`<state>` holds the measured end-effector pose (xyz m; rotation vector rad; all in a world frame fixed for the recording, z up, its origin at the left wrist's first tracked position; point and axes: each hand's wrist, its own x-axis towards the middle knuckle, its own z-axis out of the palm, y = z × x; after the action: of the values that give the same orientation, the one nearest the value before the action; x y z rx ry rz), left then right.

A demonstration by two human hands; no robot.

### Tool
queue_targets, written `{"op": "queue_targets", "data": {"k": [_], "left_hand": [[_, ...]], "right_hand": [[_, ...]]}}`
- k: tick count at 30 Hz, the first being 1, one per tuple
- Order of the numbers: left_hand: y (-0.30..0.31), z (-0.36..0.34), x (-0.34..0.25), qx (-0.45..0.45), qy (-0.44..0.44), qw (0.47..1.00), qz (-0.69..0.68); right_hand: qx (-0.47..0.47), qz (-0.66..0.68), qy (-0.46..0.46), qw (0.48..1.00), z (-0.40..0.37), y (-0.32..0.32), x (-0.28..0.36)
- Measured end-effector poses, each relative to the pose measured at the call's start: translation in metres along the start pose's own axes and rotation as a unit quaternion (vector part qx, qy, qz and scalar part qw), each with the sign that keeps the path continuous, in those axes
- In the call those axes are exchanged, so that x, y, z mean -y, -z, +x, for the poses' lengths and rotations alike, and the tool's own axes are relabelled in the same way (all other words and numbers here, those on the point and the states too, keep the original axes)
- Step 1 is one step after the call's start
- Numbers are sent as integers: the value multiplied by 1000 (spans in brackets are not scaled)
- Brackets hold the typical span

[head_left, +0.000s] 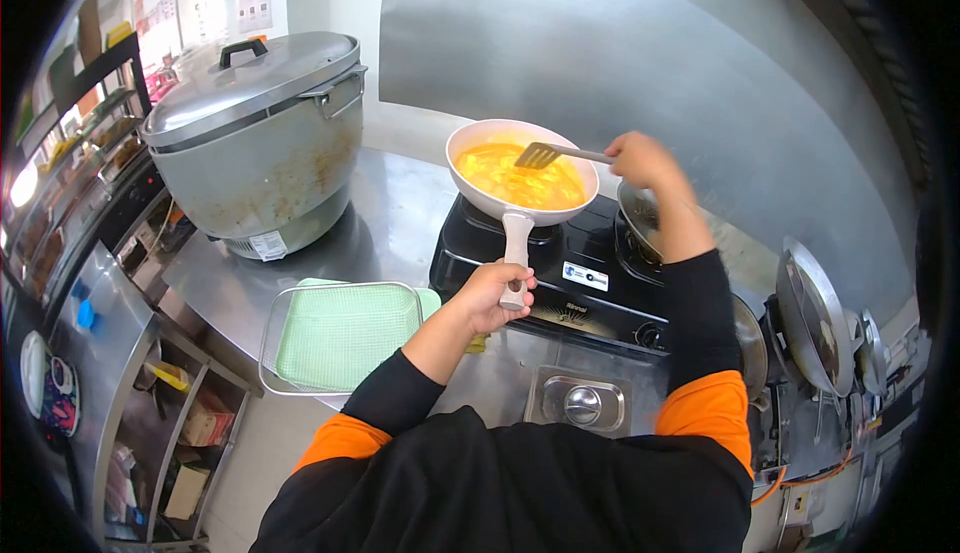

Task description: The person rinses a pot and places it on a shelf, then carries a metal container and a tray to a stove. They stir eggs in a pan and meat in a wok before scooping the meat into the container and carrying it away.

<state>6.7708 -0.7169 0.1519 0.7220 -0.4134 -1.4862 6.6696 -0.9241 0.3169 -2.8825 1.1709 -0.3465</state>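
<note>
My left hand (pixel 492 296) is wrapped round the pale handle of a white frying pan (pixel 517 238), which sits on the left burner of a black gas stove (pixel 470 253). Yellow-orange beaten egg (pixel 500 178) covers the pan's bottom, with paler, partly set patches in it. In my right hand (pixel 643 161) is the handle of a slotted spatula (pixel 540 156), my fingers closed on it above the pan's right rim. The spatula's blade overlaps the egg in this view. On the right burner, partly hidden behind my right forearm, stands a dark pan (pixel 638 215).
A big grey rice cooker (pixel 270 153) with a metal lid stands at the left. Nearer lies a wire basket (pixel 268 338) with a green mesh liner. A lidded steel container (pixel 580 403) is close to my body. Woks (pixel 815 318) stand at the right, beside a steel wall.
</note>
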Motion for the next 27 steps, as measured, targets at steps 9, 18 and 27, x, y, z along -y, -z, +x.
{"op": "queue_targets", "data": {"k": [9, 18, 27], "left_hand": [[2, 2, 2, 15, 0, 1000, -22], [0, 0, 2, 3, -7, 1000, -18], [1, 0, 0, 9, 4, 1000, -21]], "right_hand": [[52, -255, 9, 965, -58, 46, 31], [10, -291, 44, 956, -35, -57, 24], [-75, -300, 116, 944, 13, -95, -3]]}}
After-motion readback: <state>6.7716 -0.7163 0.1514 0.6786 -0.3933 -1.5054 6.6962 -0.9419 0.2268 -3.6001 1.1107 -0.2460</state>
